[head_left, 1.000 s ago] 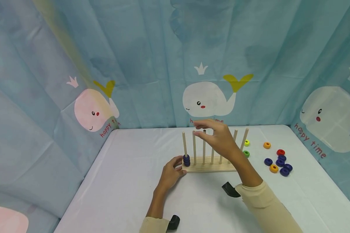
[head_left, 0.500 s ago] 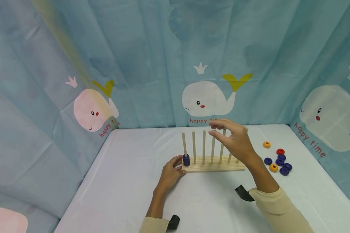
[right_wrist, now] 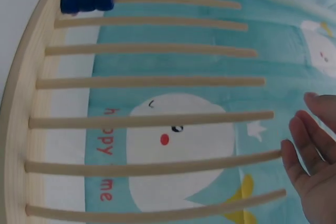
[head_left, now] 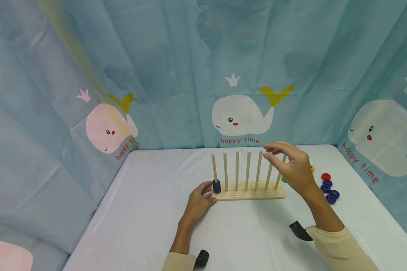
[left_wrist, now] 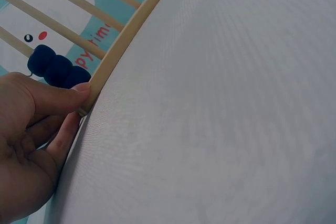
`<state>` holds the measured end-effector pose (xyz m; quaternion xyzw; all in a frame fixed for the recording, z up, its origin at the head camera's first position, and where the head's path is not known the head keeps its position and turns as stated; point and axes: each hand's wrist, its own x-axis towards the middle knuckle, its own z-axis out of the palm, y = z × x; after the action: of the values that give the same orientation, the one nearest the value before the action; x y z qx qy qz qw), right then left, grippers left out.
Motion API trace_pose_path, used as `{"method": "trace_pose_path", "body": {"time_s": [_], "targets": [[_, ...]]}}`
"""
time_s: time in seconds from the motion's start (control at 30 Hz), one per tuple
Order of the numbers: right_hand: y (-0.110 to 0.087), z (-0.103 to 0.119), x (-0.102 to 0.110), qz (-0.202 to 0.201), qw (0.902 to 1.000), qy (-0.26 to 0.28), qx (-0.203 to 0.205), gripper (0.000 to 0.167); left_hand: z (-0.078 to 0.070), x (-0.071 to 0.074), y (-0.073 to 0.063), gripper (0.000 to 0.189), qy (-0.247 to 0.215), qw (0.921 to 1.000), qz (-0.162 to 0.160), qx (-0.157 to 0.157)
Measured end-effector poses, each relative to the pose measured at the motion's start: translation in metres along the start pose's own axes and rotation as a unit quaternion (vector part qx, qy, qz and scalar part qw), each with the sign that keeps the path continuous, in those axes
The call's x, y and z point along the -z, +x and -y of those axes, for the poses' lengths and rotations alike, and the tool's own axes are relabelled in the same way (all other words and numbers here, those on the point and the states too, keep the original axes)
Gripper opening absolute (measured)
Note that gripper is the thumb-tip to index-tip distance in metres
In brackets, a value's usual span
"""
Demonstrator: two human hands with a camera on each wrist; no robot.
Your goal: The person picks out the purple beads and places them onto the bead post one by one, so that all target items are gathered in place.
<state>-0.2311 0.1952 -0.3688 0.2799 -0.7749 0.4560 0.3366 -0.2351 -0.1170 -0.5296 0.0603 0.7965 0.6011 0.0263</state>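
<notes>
A wooden peg rack (head_left: 247,194) stands on the white table, with several upright pegs in a row. Three dark blue rings (head_left: 216,186) are stacked on its leftmost peg. My left hand (head_left: 198,203) grips the left end of the base; the left wrist view shows the thumb (left_wrist: 76,97) on its edge beside the blue rings. My right hand (head_left: 293,165) is raised at the tops of the pegs on the right side, thumb and fingers apart and holding nothing. In the right wrist view, the right fingers (right_wrist: 295,163) are right by one peg's tip.
To the right of the rack lie loose rings: a red ring (head_left: 326,176) and several blue rings (head_left: 331,199). A green ring (head_left: 283,179) and an orange ring (head_left: 312,168) are partly hidden behind my right hand. A whale-print curtain (head_left: 176,113) hangs behind the table.
My right hand has moved to the right along the peg tops, from the left pegs to the right ones, and now covers some loose rings. The left hand and rack have stayed put.
</notes>
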Motion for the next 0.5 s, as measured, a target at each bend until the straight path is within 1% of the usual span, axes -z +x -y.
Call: {"method": "trace_pose_path", "body": {"time_s": [0.17, 0.43, 0.5], "targets": [[-0.008, -0.007, 0.011, -0.015, 0.9997, -0.016, -0.007, 0.035, 0.0, 0.0, 0.0, 0.064, 0.001, 1.0, -0.002, -0.004], [-0.022, -0.021, 0.026, -0.033, 0.9992, -0.003, -0.023, 0.039, 0.0, 0.0, 0.0, 0.064, 0.003, 1.0, -0.002, -0.004], [-0.026, -0.025, 0.029, -0.036, 0.999, -0.006, -0.025, 0.04, 0.0, -0.001, 0.0, 0.064, 0.003, 1.0, -0.002, -0.004]]}}
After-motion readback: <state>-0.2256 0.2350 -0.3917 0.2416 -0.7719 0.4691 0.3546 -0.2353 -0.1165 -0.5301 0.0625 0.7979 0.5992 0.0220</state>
